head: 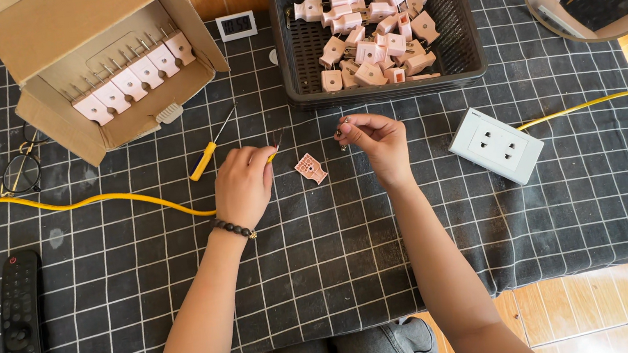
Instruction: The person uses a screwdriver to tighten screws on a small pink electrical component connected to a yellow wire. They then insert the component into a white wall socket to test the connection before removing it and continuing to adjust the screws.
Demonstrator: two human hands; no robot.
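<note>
Hands at work over a checked cloth.
Left hand (243, 185) pinches the yellow cable (69, 204) end; right hand (376, 140) pinches a small metal part (341, 136), pink plug half (310, 168) between.

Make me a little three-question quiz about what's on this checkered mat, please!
1. True or false: the yellow-handled screwdriver lies on the mat between the open cardboard box and the left hand.
2. Where are the loose pink plastic plug parts piled? A) in the black plastic basket B) on the black remote control C) on the white wall socket block
3. Fill in: the left hand holds the end of a thin ______ cable.

Key: 1 true. 2 A. 3 yellow. Bonus look: one small pink plug piece lies between both hands, and the right hand pinches something tiny in its fingers.
</note>
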